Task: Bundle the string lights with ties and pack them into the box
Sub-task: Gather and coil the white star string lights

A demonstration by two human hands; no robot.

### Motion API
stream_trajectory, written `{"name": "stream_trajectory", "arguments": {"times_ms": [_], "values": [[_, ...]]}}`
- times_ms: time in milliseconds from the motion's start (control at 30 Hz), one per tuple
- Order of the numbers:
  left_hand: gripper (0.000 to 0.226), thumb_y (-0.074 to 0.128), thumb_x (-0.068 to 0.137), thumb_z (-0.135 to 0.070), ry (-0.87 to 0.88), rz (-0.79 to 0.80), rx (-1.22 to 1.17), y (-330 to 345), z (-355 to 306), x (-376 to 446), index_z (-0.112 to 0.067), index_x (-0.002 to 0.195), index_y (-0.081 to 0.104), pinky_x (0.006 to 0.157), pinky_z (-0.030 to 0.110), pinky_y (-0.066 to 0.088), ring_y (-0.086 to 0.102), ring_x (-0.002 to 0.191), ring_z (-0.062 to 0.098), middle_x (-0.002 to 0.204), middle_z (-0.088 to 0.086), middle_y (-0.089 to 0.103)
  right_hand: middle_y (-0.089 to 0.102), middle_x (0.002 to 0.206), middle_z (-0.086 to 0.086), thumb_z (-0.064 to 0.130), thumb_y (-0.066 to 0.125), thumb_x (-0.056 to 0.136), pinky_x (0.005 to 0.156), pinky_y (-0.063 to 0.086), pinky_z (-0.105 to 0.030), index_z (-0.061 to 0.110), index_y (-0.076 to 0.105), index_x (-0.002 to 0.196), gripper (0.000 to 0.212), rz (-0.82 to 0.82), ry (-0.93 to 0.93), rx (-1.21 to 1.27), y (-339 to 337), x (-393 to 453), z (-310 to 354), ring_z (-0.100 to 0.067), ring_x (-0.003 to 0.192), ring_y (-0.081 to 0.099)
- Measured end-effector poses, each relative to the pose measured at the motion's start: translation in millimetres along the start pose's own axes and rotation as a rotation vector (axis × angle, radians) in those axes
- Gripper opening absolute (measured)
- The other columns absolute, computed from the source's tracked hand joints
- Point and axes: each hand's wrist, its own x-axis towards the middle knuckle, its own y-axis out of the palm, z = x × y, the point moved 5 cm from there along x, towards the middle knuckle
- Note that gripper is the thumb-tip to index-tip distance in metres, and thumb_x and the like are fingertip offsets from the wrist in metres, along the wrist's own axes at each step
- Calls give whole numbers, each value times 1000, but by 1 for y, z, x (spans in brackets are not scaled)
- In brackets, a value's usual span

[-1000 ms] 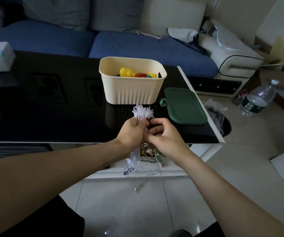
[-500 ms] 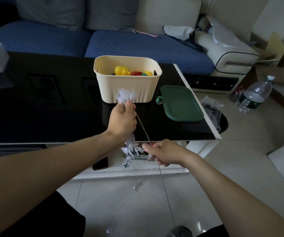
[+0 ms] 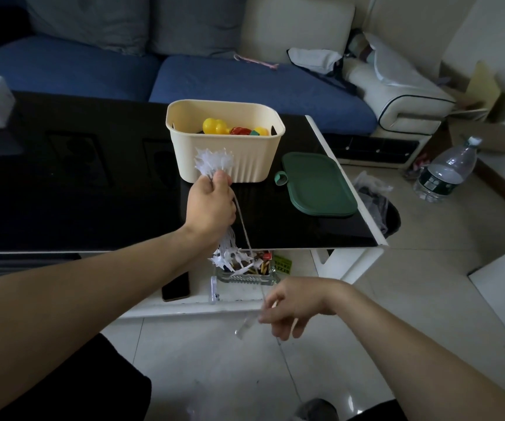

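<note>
Change: right hand [image 3: 293,305] is drawing further down and away from the left hand than half a second ago, so more thin cord is paying out between them; the left hand is staying just in front of the box
Left hand: left hand [image 3: 211,208] is gripping the string lights [image 3: 214,161] in a fist, white tufts sticking out above the thumb and more hanging below the wrist; holding the gathered loops upright is probably keeping them from unravelling while the tail is handled
Right hand: fingers are curling loosely round the thin cord [image 3: 243,223] and what looks like a clear end piece [image 3: 245,325]; whether this strand is the tie or the lights' own lead, I cannot tell
Box: cream box [image 3: 227,159] is standing open on the black worktop [image 3: 78,177], coloured toys already lying inside; its green lid [image 3: 318,183] is lying just beside it, likely left off for packing
Progress: bundle is looking gathered but not yet tied or packed
Writing: water bottle [image 3: 445,171] on the floor is carrying a label too small to read; no other legible text
</note>
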Motion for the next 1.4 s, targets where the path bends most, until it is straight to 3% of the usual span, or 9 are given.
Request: {"name": "stream_trajectory", "arguments": {"times_ms": [233,367,533,767,900,1000,1133,1267,1400], "values": [[28,33,108,-25,-32,94,86,4,9,-8,-9,90,46,45,30,28,31,46,13,59,2,37,55,66,-8,12,46,104,50,44,-25,9,53,71,34,-292,255,104,-17,10,-28,-17,50,51],[30,34,108,-25,-39,163,154,7,17,-12,-11,85,47,45,31,33,34,44,14,56,-2,42,62,91,0,18,55,100,76,50,-28,21,48,75,26,-511,330,131,-48,3,-49,-20,80,61],[29,33,108,-24,-42,149,147,9,14,-10,-9,88,47,45,30,35,36,45,14,60,1,44,52,56,-10,3,49,99,41,43,-21,2,59,72,29,-879,132,615,-75,-16,-55,-19,41,51],[28,35,107,-27,-35,52,149,-1,15,-2,-11,89,49,45,29,38,40,47,12,64,1,45,68,64,-11,19,56,102,63,63,-40,6,70,82,28,-1080,-216,415,-93,-56,-25,-22,54,68],[31,35,107,-29,-34,-19,157,-3,14,2,-11,87,50,56,32,52,56,57,17,70,5,56,70,76,-6,25,52,105,65,61,-31,14,70,91,25,-1282,-352,411,-102,-76,-13,-17,63,70],[34,31,108,-27,-63,-7,39,1,11,1,-10,86,50,70,35,60,70,76,25,80,10,67,67,77,-4,23,49,106,63,60,-27,12,67,91,26,-1211,-470,520,-102,-80,-6,-16,62,69],[31,30,109,-27,-82,30,-21,0,10,2,-8,92,49,82,41,59,74,82,30,78,11,73,57,55,4,26,54,103,56,52,-27,17,73,94,23,-923,-396,228,-90,-70,-1,-10,48,55],[29,33,108,-27,-127,8,-120,-3,10,5,-8,92,47,64,38,59,58,51,21,60,4,52,58,53,12,28,69,94,68,59,-34,15,75,100,16,-598,-241,186,-73,-53,-11,-3,50,54],[33,31,108,-30,-105,-56,-61,-9,6,9,-17,79,41,42,26,30,28,45,11,57,-2,33,66,75,-1,18,86,77,65,57,-30,11,73,93,22,-499,-178,158,-73,-49,-22,-7,61,63]]}}
